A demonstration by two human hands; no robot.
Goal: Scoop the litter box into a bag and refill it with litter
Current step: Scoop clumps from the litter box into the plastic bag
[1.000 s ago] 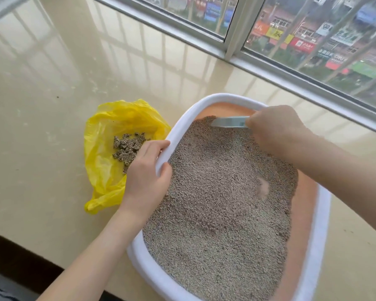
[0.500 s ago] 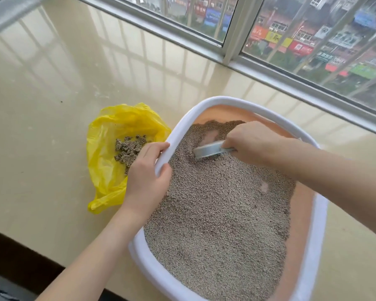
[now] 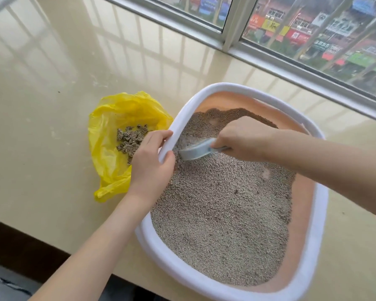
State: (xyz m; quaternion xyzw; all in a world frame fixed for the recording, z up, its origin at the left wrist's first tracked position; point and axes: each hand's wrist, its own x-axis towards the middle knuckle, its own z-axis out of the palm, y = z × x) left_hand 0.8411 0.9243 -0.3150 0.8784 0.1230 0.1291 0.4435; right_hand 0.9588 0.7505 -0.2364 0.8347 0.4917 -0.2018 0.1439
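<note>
A litter box [image 3: 320, 205] with a white rim and peach inner walls sits on a beige sill, filled with grey-brown litter [image 3: 221, 216]. My left hand [image 3: 150, 164] grips the box's left rim. My right hand [image 3: 243, 137] holds a pale blue scoop [image 3: 193, 151], its blade dug into the litter close to the left wall. Left of the box lies an open yellow plastic bag [image 3: 115, 161] with a pile of dark clumps [image 3: 129, 139] inside.
The glossy beige sill [image 3: 41, 127] stretches left and behind the box. A window frame [image 3: 232, 38] runs along the back. The sill's front edge drops to a dark band at the lower left.
My right hand has dragged the scoop from the far side of the box leftward through the litter, down to the left wall near my left hand. The left hand has kept its grip.
</note>
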